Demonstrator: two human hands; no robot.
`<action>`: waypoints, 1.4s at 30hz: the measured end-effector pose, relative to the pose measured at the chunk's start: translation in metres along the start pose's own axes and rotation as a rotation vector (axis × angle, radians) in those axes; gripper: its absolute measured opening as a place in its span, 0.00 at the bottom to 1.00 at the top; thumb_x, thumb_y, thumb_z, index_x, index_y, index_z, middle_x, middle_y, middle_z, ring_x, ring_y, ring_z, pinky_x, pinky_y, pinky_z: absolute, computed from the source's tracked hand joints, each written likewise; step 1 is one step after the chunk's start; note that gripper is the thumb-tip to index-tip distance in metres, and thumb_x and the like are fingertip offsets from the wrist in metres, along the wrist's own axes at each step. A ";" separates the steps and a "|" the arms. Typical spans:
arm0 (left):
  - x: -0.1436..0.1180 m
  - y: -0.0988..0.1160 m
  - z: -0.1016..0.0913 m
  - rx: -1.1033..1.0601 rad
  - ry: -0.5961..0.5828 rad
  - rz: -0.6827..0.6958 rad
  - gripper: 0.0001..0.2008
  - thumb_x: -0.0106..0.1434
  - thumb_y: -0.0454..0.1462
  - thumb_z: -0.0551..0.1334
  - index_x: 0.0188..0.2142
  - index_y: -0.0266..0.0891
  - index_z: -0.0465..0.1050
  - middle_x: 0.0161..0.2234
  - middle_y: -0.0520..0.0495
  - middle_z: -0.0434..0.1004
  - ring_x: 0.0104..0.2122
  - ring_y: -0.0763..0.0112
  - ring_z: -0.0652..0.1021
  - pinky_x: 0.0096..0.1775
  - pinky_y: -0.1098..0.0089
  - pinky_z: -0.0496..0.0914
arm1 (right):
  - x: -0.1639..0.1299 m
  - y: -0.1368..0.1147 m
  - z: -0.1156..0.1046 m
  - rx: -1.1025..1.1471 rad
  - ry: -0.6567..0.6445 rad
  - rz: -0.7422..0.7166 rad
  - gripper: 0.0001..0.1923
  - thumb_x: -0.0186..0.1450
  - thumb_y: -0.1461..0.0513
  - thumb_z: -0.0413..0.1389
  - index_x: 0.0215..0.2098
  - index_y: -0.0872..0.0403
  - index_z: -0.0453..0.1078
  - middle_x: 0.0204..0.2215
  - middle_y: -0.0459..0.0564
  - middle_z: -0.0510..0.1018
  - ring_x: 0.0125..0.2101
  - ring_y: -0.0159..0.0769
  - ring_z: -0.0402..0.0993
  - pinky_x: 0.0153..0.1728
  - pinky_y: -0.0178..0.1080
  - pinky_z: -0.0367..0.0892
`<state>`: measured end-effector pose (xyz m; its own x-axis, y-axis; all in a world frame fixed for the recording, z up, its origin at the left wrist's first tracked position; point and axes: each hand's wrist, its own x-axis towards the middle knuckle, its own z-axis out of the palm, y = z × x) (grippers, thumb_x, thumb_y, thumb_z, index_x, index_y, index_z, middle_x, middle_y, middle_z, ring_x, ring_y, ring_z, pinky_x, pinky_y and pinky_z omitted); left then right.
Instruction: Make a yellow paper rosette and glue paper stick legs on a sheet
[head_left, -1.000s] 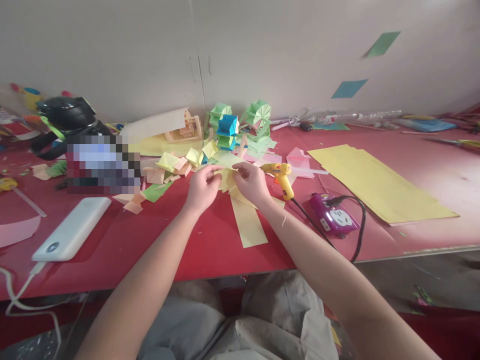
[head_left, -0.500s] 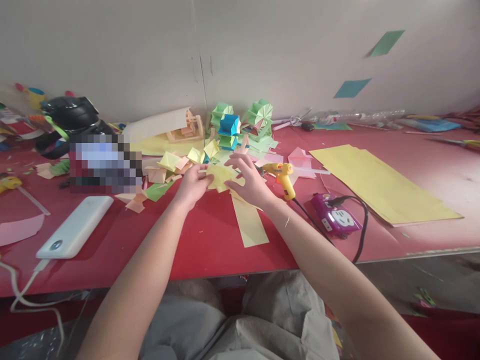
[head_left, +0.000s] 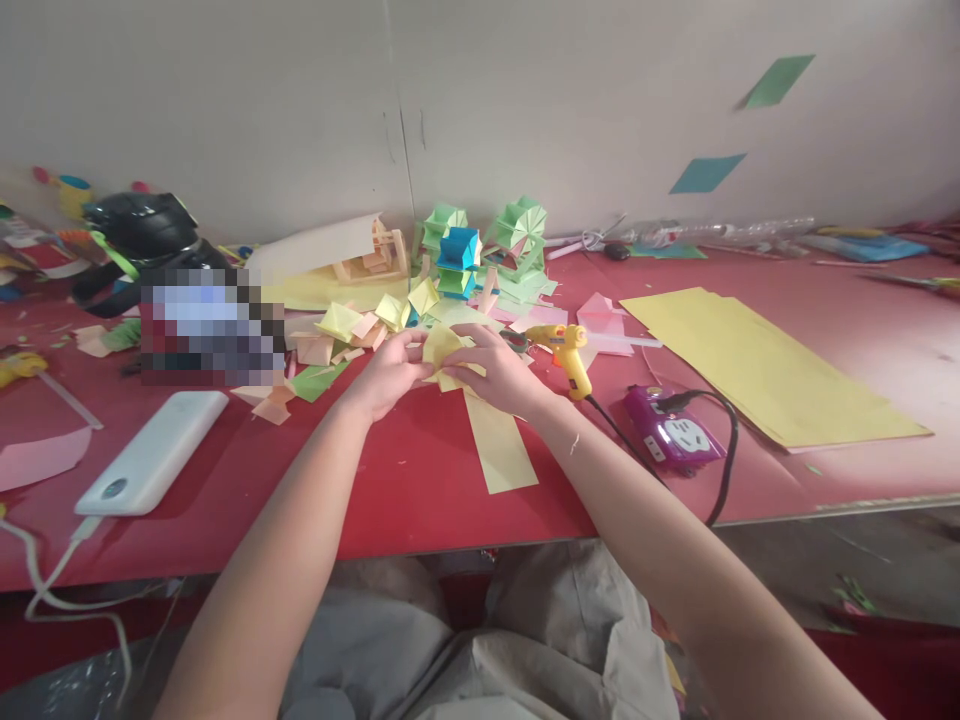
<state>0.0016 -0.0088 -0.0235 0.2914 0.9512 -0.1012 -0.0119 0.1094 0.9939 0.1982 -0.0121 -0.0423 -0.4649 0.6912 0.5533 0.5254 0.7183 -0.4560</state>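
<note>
Pinching a folded yellow paper [head_left: 442,352] between them, left hand [head_left: 386,375] and right hand [head_left: 499,372] meet fingertip to fingertip — closed on it — above the desk [head_left: 420,480].

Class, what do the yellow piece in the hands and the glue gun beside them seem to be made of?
Yellow piece: thin matte paper, judging by its sharp folds and creases. Glue gun: probably moulded plastic, smooth and slightly glossy, with a black cord that looks rubbery.
</note>
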 end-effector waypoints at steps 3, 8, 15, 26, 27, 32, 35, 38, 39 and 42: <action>-0.003 0.002 0.000 -0.004 -0.048 -0.010 0.30 0.48 0.30 0.69 0.53 0.37 0.69 0.42 0.43 0.80 0.42 0.62 0.80 0.42 0.66 0.72 | 0.000 -0.002 -0.001 0.025 -0.018 0.041 0.09 0.69 0.61 0.55 0.39 0.52 0.78 0.52 0.57 0.71 0.53 0.47 0.69 0.54 0.50 0.67; -0.003 0.000 -0.002 0.024 -0.122 -0.006 0.30 0.51 0.28 0.66 0.55 0.38 0.68 0.45 0.41 0.79 0.44 0.60 0.80 0.43 0.64 0.73 | 0.001 -0.008 -0.003 0.091 -0.001 0.179 0.06 0.66 0.60 0.59 0.40 0.53 0.75 0.37 0.50 0.71 0.37 0.37 0.72 0.40 0.39 0.67; -0.008 0.004 -0.003 0.002 -0.181 -0.068 0.29 0.53 0.27 0.64 0.55 0.41 0.70 0.46 0.41 0.79 0.46 0.58 0.80 0.43 0.61 0.77 | 0.002 -0.007 -0.003 0.124 -0.019 0.269 0.05 0.63 0.60 0.62 0.36 0.53 0.73 0.35 0.47 0.69 0.32 0.33 0.68 0.38 0.38 0.64; -0.006 -0.002 0.001 0.094 -0.211 0.013 0.29 0.52 0.30 0.70 0.54 0.42 0.70 0.44 0.41 0.80 0.44 0.57 0.81 0.43 0.60 0.76 | 0.003 -0.008 -0.005 0.116 -0.040 0.301 0.11 0.58 0.58 0.65 0.34 0.52 0.68 0.33 0.47 0.75 0.31 0.34 0.68 0.33 0.38 0.63; -0.005 -0.003 0.000 0.102 -0.203 0.012 0.28 0.52 0.30 0.69 0.54 0.42 0.70 0.44 0.41 0.80 0.44 0.57 0.81 0.43 0.60 0.76 | 0.003 -0.008 -0.006 0.128 -0.056 0.302 0.11 0.59 0.58 0.65 0.34 0.52 0.69 0.33 0.47 0.75 0.31 0.34 0.68 0.33 0.37 0.63; -0.002 -0.005 -0.005 0.145 -0.096 0.034 0.27 0.52 0.30 0.68 0.52 0.41 0.70 0.46 0.40 0.78 0.45 0.57 0.80 0.43 0.59 0.77 | 0.003 -0.005 -0.009 0.258 0.011 0.339 0.14 0.59 0.59 0.63 0.41 0.52 0.68 0.32 0.44 0.73 0.30 0.31 0.67 0.35 0.38 0.65; 0.000 -0.004 -0.006 0.171 0.040 0.072 0.22 0.50 0.32 0.71 0.46 0.39 0.72 0.44 0.42 0.78 0.43 0.61 0.80 0.44 0.59 0.76 | 0.003 -0.004 -0.007 0.373 0.104 0.363 0.26 0.59 0.58 0.64 0.52 0.51 0.63 0.30 0.41 0.68 0.27 0.30 0.65 0.32 0.37 0.65; 0.000 -0.002 -0.006 0.142 0.091 0.071 0.18 0.50 0.34 0.73 0.40 0.38 0.74 0.36 0.45 0.78 0.38 0.63 0.80 0.42 0.59 0.77 | 0.005 -0.002 -0.006 0.478 0.162 0.398 0.32 0.58 0.55 0.65 0.56 0.50 0.59 0.27 0.39 0.65 0.26 0.30 0.66 0.30 0.37 0.65; 0.000 -0.001 -0.005 0.132 0.095 0.076 0.17 0.50 0.35 0.73 0.39 0.37 0.75 0.34 0.46 0.78 0.37 0.63 0.80 0.41 0.59 0.77 | 0.006 -0.002 -0.006 0.510 0.176 0.416 0.32 0.57 0.53 0.66 0.55 0.50 0.60 0.27 0.39 0.66 0.26 0.31 0.67 0.30 0.38 0.66; 0.000 0.000 -0.006 0.142 0.105 0.136 0.17 0.49 0.36 0.74 0.39 0.37 0.76 0.34 0.45 0.80 0.36 0.62 0.81 0.41 0.59 0.78 | 0.008 -0.003 -0.010 0.619 0.160 0.476 0.29 0.54 0.50 0.68 0.48 0.51 0.66 0.28 0.43 0.72 0.29 0.34 0.72 0.31 0.38 0.69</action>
<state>-0.0037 -0.0071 -0.0239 0.1948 0.9801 0.0377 0.0923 -0.0565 0.9941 0.1997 -0.0093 -0.0297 -0.1572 0.9489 0.2737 0.1285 0.2944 -0.9470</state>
